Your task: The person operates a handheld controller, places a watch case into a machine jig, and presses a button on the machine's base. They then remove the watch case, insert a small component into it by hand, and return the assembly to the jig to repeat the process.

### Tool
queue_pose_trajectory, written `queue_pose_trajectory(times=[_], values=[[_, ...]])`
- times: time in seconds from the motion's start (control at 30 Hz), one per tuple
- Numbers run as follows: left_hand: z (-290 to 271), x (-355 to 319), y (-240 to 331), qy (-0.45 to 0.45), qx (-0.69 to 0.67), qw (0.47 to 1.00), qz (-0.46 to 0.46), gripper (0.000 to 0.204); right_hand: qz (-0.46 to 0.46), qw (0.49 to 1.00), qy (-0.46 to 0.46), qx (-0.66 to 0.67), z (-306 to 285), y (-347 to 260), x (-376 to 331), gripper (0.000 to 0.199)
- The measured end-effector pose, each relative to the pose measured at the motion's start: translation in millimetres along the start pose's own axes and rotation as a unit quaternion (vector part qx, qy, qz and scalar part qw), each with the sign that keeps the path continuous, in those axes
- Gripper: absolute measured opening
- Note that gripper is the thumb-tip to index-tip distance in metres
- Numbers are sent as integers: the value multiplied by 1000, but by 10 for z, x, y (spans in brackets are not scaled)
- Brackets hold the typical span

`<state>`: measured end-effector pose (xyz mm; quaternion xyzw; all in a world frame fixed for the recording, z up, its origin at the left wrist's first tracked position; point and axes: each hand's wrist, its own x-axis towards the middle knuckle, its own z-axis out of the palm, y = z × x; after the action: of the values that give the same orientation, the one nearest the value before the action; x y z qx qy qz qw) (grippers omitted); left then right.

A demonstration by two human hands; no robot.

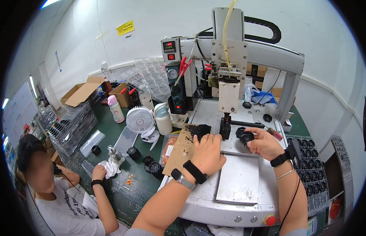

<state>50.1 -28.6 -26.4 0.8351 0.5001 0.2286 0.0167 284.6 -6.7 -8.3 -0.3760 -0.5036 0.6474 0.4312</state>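
Note:
My right hand (265,144) grips a small round black plastic part (246,137) between thumb and fingers, over the machine's bed on the right. Another dark part lies partly hidden behind it. My left hand (207,154) is stretched out over the right edge of a cardboard sheet (178,156). Its fingertips reach a black, sticky-looking smear (199,130) at the sheet's far end; whether they touch it I cannot tell. The white head (229,97) of a benchtop machine hangs between and beyond my hands, with a black nozzle block (225,126) below it.
A red stop button (270,220) sits on the machine's front. Trays of black round parts (310,165) stand at the right. A white fan (140,120), a bottle (163,119) and loose black parts (153,167) occupy the green table. A co-worker's hand (99,172) holds a white cloth.

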Motion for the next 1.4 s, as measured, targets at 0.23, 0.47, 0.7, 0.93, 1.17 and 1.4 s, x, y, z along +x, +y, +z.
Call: queue_pose_trajectory(times=[0.23, 0.47, 0.7, 0.93, 1.17, 1.4], values=[[-12, -2, -10, 16, -20, 1000, -5, 61, -6, 999, 34, 2, 109, -10, -20, 47], [-14, 7, -31, 46, -55, 997, 10, 61, -48, 998, 32, 10, 110, 21, -27, 44], [41, 82, -179, 87, -147, 985, 3, 50, -110, 971, 81, -198, 282, 3, -127, 47], [0, 247, -269, 119, -313, 942, -17, 25, -224, 855, -41, -465, 370, -147, -240, 49], [-219, 309, -169, -28, -378, 924, -40, 25, -180, 834, -136, -504, 590, -219, -260, 47], [-152, 351, -193, 47, -453, 889, -57, 20, -148, 836, -122, -514, 672, -270, -262, 48]])
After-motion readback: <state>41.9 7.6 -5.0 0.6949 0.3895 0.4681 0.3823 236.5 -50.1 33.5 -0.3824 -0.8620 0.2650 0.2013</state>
